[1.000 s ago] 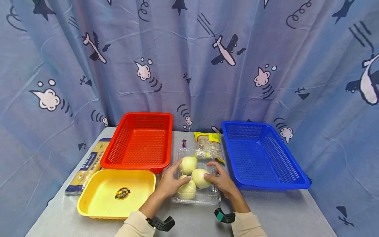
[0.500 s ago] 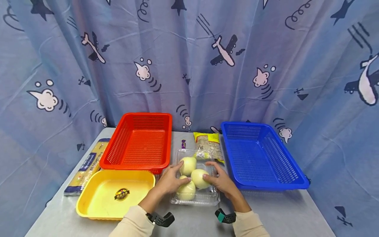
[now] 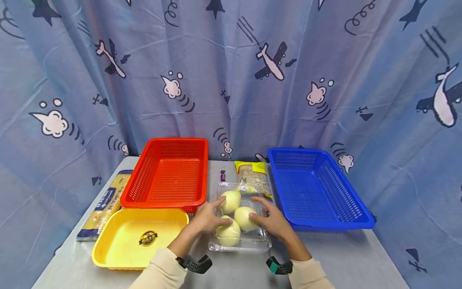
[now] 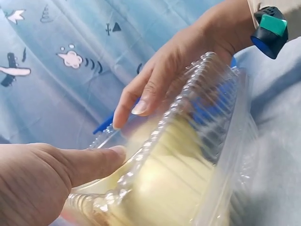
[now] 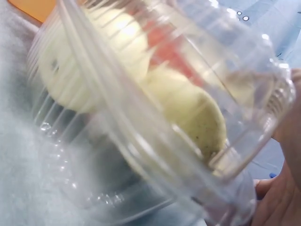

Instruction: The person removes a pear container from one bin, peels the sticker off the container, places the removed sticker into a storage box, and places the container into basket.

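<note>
A clear plastic clamshell box (image 3: 249,242) holds three round pale-yellow fruits, such as the fruit (image 3: 245,218), with their exact kind unclear. My left hand (image 3: 207,218) grips the left side of the box, its thumb over the top. From the other side my right hand (image 3: 275,221) holds the right wall, thumb also laid over the lid. The left wrist view shows the left thumb (image 4: 101,162) on the lid and the right hand (image 4: 164,70) across from it. In the right wrist view the ribbed box (image 5: 136,141) looks closed; the right hand's fingers are mostly hidden.
A red basket (image 3: 164,204) and a yellow tray (image 3: 122,257) stand at left, beside a long pack of noodles (image 3: 104,204). At right is a blue basket (image 3: 332,222). Behind the box lie a yellow-topped food bag (image 3: 252,172) and a small purple-wrapped candy (image 3: 222,175).
Both hands keep their hold on the box, which has shifted only slightly in view. The whole scene drifts a little left as the head camera moves.
</note>
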The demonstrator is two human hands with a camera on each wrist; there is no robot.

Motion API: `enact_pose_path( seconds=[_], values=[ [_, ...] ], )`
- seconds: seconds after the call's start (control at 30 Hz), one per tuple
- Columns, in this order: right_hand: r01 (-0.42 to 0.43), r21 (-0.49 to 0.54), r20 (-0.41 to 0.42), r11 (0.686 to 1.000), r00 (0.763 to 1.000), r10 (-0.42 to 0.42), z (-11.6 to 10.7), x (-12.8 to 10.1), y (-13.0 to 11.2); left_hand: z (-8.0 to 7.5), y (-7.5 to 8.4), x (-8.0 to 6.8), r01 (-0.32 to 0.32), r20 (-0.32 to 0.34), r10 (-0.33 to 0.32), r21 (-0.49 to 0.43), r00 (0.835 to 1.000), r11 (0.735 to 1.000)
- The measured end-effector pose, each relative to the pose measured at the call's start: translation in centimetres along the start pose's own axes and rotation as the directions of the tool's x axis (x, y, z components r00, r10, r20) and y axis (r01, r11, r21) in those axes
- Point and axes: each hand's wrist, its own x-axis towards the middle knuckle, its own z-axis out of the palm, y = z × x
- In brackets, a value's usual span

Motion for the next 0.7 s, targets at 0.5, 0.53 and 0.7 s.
enact_pose_path(
  seconds=[0.5,0.53,0.7],
  values=[
    [-0.008,-0.002,0.054,1.0,0.999,0.008,-2.6,-3.0,-4.6,-3.1,3.9,-1.1,-0.076,0.115,0.086,-0.092,0.99,0.993],
    [-0.005,0.006,0.07,1.0,0.998,0.004,-2.9,-3.1,-5.0,-3.4,4.2,-1.2,-0.075,0.121,0.088,-0.107,0.989,0.991],
    [-0.004,0.058,0.141,0.998,0.99,-0.004,-4.0,-3.5,-6.9,-4.8,5.6,-1.7,-0.038,0.165,0.067,-0.173,0.984,0.984]
  ],
)
